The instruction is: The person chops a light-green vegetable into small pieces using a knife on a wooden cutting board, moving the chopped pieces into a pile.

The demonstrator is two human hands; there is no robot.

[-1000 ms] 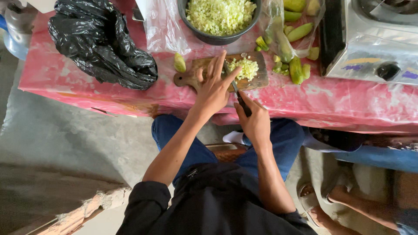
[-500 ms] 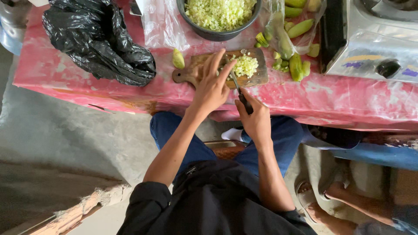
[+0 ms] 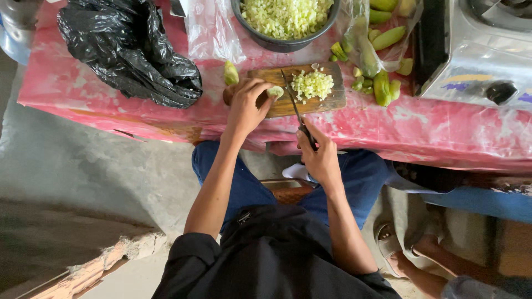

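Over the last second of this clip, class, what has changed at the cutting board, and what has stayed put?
The left hand, earlier spread flat over the chopped pile, has drawn back leftward and now pinches a small green piece beside the blade. The right hand still grips the knife. The cutting board, bowl and black bag stayed put.

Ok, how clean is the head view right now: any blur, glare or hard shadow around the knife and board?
Head view: soft, even daylight, no hard shadows; knife and cutting board sharp, both hands unblurred; mild sheen on the metal stove and clear plastic bag; edges bend slightly from the wide lens.
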